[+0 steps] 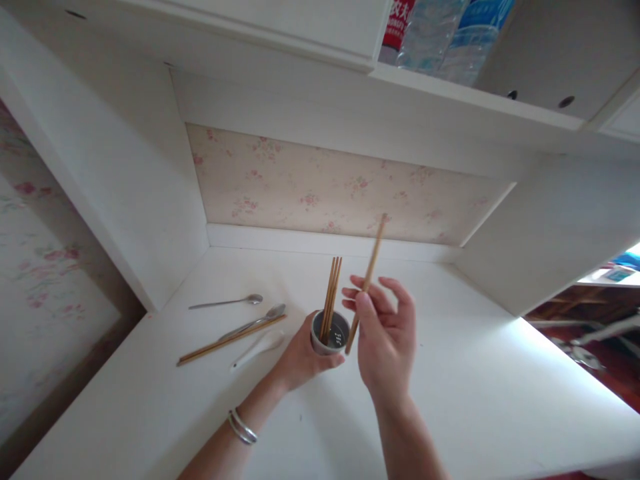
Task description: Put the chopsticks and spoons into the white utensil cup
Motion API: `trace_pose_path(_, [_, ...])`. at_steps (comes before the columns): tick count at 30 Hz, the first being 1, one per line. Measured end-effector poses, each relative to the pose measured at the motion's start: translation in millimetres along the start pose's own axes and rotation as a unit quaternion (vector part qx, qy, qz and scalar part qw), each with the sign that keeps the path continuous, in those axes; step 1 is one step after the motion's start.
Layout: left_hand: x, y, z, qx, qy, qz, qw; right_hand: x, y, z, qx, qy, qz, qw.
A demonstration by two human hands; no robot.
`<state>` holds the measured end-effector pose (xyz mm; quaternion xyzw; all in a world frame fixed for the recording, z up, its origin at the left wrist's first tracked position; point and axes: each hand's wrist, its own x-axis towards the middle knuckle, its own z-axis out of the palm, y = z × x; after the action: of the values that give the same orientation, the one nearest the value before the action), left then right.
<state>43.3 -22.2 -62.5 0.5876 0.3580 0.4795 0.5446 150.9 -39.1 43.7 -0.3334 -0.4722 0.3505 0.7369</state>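
Note:
My left hand (305,353) is wrapped round a grey utensil holder (338,331) with drain holes in its bottom. Several wooden chopsticks (332,293) stand in the holder, leaning against its left side. Just right of it, my right hand (387,327) pinches another chopstick (374,257) between thumb and fingers, tilted with its lower end near the rim. Left of the holder, a metal spoon (255,299) lies at the back. A second metal spoon (276,311) rests beside wooden chopsticks (230,341), and a white spoon (257,350) lies nearest the left forearm.
The white desk (465,373) is bounded by side panels and a floral back wall (310,180). Overhead, a shelf (475,93) holds plastic bottles (473,40). On the right, beyond the desk edge, a metal object (585,353) stands near the reddish floor.

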Motion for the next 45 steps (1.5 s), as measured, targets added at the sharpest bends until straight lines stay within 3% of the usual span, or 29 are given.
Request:
trace_pose_path(3, [1.6, -7.3, 1.0, -0.025, 0.000, -0.002, 1.000, 26.0, 0.3, -15.5, 0.064, 0.065, -0.011, 0.996])
trace_pose_path(7, [2.8, -7.8, 0.5, -0.026, -0.004, -0.004, 1.000, 35.9, 6.9, -24.0, 0.083, 0.088, 0.008, 0.993])
trace_pose_path(12, [3.2, -7.0, 0.8, -0.024, -0.007, 0.005, 1.000, 26.0, 24.0, -22.7, 0.054, 0.078, 0.032, 0.995])
trace_pose_path(20, [4.5, -10.6, 2.8, -0.007, 0.008, 0.001, 1.000, 18.6, 71.3, -39.8, -0.063, 0.011, 0.194, 0.979])
trace_pose_path(26, [6.1, -15.0, 2.8, -0.011, 0.005, -0.003, 1.000, 11.6, 86.6, -47.2, -0.095, -0.021, 0.234, 0.967])
trace_pose_path(39, [6.7, -20.0, 2.7, 0.025, 0.012, -0.005, 1.000, 13.2, 98.0, -51.0, -0.115, -0.058, 0.243, 0.961])
trace_pose_path(45, [6.5, -21.4, 2.7, 0.033, 0.016, -0.017, 0.999, 13.0, 92.9, -54.6, -0.140, -0.081, 0.195, 0.967])
